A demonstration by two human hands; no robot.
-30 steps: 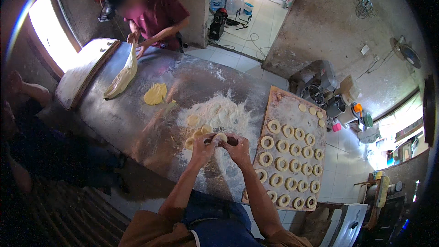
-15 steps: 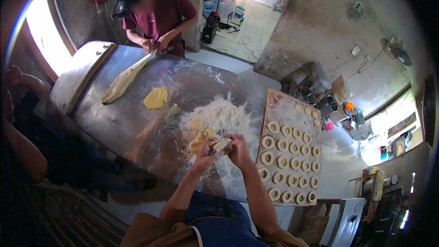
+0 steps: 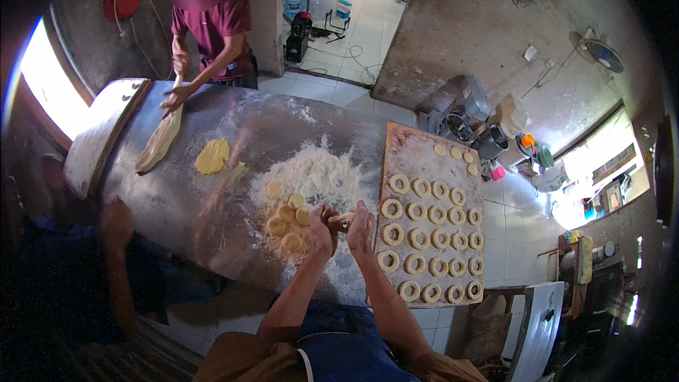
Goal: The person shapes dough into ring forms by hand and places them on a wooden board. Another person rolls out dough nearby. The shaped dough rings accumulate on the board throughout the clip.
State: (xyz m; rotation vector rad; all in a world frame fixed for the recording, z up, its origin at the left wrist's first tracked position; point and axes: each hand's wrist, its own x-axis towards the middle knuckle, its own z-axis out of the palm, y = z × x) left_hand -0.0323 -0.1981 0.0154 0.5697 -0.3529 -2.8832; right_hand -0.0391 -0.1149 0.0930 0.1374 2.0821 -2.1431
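Observation:
Over the flour on the metal table, my left hand (image 3: 325, 230) and my right hand (image 3: 361, 229) face each other with curled fingers. Between them they grip a small pale piece of dough (image 3: 341, 218), mostly covered by the fingers, so its full shape is hidden. Left of my left hand lie several round dough pieces (image 3: 276, 226) in the flour. A heap of white flour (image 3: 322, 173) spreads just beyond my hands. To the right of my right hand is a floured board (image 3: 417, 148) carrying rows of dough rings (image 3: 419, 239) and a few small discs (image 3: 456, 153) at its far end.
Across the metal table (image 3: 283, 127), a co-worker in a maroon shirt (image 3: 216, 35) handles a long strip of dough (image 3: 160, 143). A flat yellow dough piece (image 3: 212, 156) lies between us. Another person's arm (image 3: 117, 240) is at the left edge. Pots (image 3: 491, 143) stand beyond the board.
My hands have moved right, away from the round dough pieces, and closer together, still gripping the dough. The co-worker's hands have separated along the strip. The view has shifted.

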